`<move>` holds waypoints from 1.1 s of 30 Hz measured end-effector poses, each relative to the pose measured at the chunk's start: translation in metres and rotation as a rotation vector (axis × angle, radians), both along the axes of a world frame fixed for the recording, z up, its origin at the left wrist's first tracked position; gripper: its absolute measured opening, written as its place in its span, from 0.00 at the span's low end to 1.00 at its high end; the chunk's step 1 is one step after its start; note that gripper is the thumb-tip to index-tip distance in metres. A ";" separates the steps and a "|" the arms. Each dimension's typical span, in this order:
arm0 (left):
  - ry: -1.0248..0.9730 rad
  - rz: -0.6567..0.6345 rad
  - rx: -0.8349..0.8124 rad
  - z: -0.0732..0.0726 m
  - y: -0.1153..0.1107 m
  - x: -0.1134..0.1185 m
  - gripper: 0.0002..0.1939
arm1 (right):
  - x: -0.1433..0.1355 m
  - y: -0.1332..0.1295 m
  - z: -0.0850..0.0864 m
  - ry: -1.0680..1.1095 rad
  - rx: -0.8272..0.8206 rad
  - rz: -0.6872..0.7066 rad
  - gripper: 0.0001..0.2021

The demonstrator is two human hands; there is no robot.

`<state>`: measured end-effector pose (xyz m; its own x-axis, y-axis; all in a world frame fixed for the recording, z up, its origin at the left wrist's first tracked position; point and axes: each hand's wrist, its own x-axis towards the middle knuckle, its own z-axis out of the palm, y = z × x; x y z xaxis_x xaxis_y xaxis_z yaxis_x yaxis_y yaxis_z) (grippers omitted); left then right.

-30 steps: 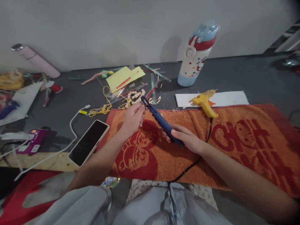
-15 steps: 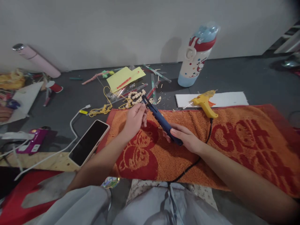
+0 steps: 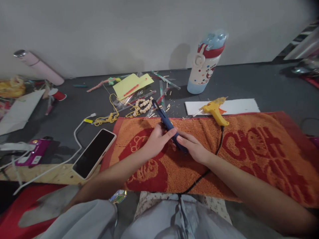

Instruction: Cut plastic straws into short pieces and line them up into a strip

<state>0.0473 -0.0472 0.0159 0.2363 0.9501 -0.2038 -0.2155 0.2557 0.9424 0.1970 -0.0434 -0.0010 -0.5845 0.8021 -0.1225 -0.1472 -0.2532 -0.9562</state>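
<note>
Above the orange and red towel [image 3: 194, 166], a dark blue phone case [image 3: 167, 121] is held tilted, seen nearly edge-on, its far end up and to the left. My left hand [image 3: 160, 137] is closed around its left side, thumb lying across it. At the lower end my right hand [image 3: 191, 144] grips it with thumb and fingers. Part of the case is hidden by my fingers. Just beyond its far end lies a string of pale beads [image 3: 143, 105] with yellow cord [image 3: 109, 118].
A yellow glue gun [image 3: 215, 111] rests on a white board [image 3: 240, 106], its black cord crossing the towel. Behind stands a bottle [image 3: 203, 69]. A phone [image 3: 94, 153] and a white cable [image 3: 77, 132] lie left. Yellow paper [image 3: 129, 84] and several plastic tubes [image 3: 165, 80] lie at the back.
My left hand has moved right and down from the case's far end to its middle and now grips it beside my right hand. The case has shifted slightly left.
</note>
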 end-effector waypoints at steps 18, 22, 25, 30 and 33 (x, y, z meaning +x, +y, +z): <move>0.044 0.063 -0.021 -0.003 0.002 -0.001 0.25 | -0.001 0.001 -0.005 -0.040 0.011 -0.006 0.29; 0.031 0.059 -0.014 -0.003 0.002 0.000 0.26 | -0.001 0.001 -0.005 -0.041 0.004 -0.007 0.30; 0.014 0.045 -0.022 -0.002 0.002 0.000 0.28 | -0.001 0.001 -0.005 -0.040 -0.001 -0.007 0.30; 0.016 0.056 -0.014 -0.003 0.001 0.000 0.28 | -0.001 0.001 -0.006 -0.026 -0.009 -0.008 0.29; 0.033 0.063 -0.014 -0.004 0.002 0.000 0.27 | -0.002 0.001 -0.006 -0.010 -0.030 -0.010 0.29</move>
